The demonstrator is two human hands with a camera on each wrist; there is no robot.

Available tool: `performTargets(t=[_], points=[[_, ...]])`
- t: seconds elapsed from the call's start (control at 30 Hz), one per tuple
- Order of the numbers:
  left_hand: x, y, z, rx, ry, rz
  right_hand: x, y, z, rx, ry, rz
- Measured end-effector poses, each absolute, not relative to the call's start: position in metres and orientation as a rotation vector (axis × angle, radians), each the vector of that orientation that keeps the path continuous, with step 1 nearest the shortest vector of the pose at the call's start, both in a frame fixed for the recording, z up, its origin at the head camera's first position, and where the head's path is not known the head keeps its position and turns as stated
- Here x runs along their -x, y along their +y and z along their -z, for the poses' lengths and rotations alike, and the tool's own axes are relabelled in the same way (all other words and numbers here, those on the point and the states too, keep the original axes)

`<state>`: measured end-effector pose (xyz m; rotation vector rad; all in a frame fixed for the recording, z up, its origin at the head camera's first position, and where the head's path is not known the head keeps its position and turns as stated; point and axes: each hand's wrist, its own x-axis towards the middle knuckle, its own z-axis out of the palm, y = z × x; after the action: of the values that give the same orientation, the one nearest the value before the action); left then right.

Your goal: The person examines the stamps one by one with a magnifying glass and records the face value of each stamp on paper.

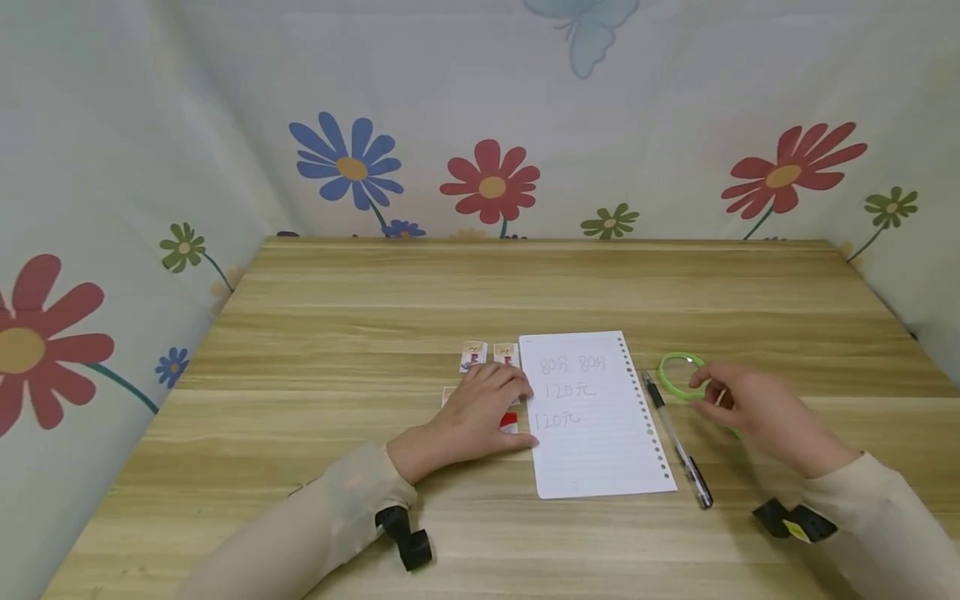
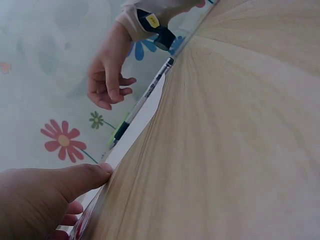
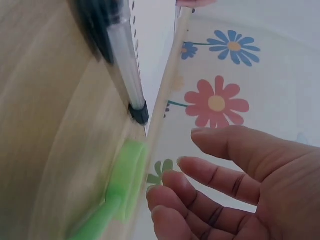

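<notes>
My left hand (image 1: 472, 417) rests at the left edge of a lined loose-leaf sheet (image 1: 600, 454), its thumb on the paper's edge. Beneath and around that hand lie several small stamp-like cards (image 1: 473, 355), partly hidden; one near the thumb shows red (image 1: 509, 419). Handwritten figures, "80分 80分" and "120元" twice, stand on the sheet. My right hand (image 1: 757, 412) hovers over a green-rimmed magnifying glass (image 1: 661, 375), fingers loosely curved with nothing between them. In the right wrist view, the fingers are apart from the green rim (image 3: 127, 172); the handle is partly covered in the head view.
A black-capped clear pen (image 1: 678, 442) lies between the sheet's punched edge and the magnifying glass. All of it is on a wood-grain table (image 1: 390, 308). Behind and to the left hangs a flower-printed cloth (image 1: 637, 108).
</notes>
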<state>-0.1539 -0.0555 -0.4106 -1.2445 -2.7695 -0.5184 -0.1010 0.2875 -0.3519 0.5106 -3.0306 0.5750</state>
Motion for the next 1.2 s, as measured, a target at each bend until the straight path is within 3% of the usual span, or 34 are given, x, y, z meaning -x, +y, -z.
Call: performTargets(t=[0.43,1.2], points=[[0.155,-0.054,0.409,1.240,-2.785,0.536,0.108,0.275,0.360,-0.668,-3.058,-0.588],[0.152,-0.055,0.409,1.241,-2.778,0.552,0.114,0.257,0.368,-0.680,-3.194,-0.504]])
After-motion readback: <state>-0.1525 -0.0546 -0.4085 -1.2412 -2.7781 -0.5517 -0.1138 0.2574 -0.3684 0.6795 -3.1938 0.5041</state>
